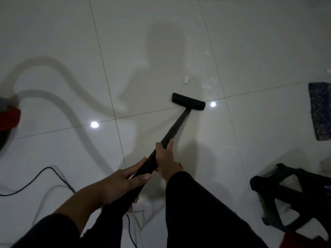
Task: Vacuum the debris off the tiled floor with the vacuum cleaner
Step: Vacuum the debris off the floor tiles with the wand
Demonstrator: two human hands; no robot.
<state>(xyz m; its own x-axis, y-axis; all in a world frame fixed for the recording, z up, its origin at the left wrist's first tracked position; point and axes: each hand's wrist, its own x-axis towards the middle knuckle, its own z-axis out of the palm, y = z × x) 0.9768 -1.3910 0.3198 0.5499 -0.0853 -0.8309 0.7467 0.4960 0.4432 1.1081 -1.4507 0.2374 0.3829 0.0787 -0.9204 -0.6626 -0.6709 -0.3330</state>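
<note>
A black vacuum wand (176,127) runs from my hands down to a flat black floor head (188,101) resting on the white tiled floor (62,42). My right hand (165,157) grips the wand higher up its length. Closer to my body, my left hand (120,183) holds the wand's lower end, thumb on top. White scraps of debris (186,80) lie just beyond the floor head, with more scraps (206,53) scattered farther out. The red vacuum body (8,117) sits at the left edge.
A black power cord (44,173) loops across the floor at lower left. A dark speckled mat (320,110) lies at the right edge. A black plastic stool (293,194) stands at lower right. The hose shadow curves across the left tiles.
</note>
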